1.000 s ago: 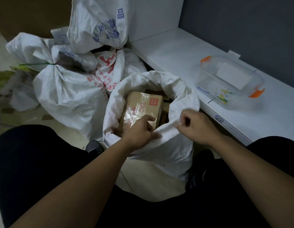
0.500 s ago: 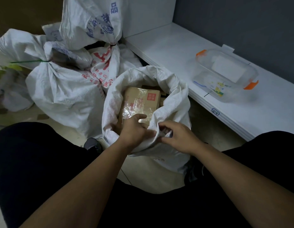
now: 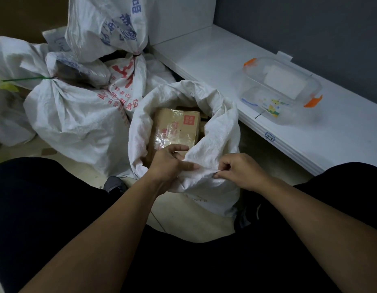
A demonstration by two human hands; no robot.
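1. Two hands worked at the near rim of the open white woven sack (image 3: 217,127), which stood on the floor between the person's knees.
2. The left hand (image 3: 166,163) gripped the rim with curled fingers; the right hand (image 3: 240,172) pinched a fold of it.
3. A taped brown cardboard box (image 3: 177,127) lay inside.

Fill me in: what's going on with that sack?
A seated person has both hands on the near rim of an open white sack on the floor. The left hand holds the rim's edge, and the right hand pinches a fold of it just beside. The mouth is open, and a taped cardboard box shows inside. Tied sacks lie behind it; a clear container sits on the white ledge at right.
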